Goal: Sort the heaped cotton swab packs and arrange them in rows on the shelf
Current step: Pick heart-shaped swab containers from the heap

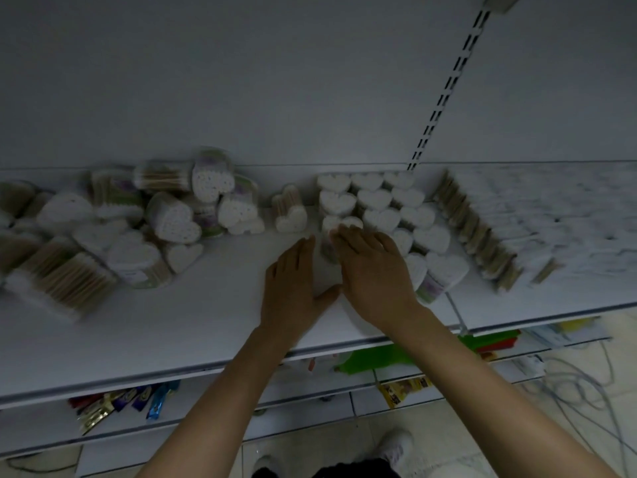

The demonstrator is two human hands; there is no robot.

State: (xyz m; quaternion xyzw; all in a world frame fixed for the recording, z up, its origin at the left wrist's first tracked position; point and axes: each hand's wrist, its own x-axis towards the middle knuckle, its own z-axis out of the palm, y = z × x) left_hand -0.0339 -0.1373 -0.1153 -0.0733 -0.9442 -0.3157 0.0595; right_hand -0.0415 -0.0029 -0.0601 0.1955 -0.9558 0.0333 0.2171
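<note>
On white shelf [172, 322]: heaped heart-shaped cotton swab packs [138, 229] left, sorted rows [389, 208] centre. Left hand [293, 281] flat, holding nothing; right hand [374, 270] fingers straight, apparently touching front pack [331, 223].

The shelf [206, 322] is plain white, and the wall [241, 81] behind it is pale grey. Heaped packs [172, 219] by the left edge show white dotted ends, light brown sticks and purple-and-green labels — the rowed packs [377, 201] near the back edge look white. The post [446, 91] carries black slots. Below the front edge are blue, purple and gold wrappers [138, 400] — also a bright green item [375, 357].
</note>
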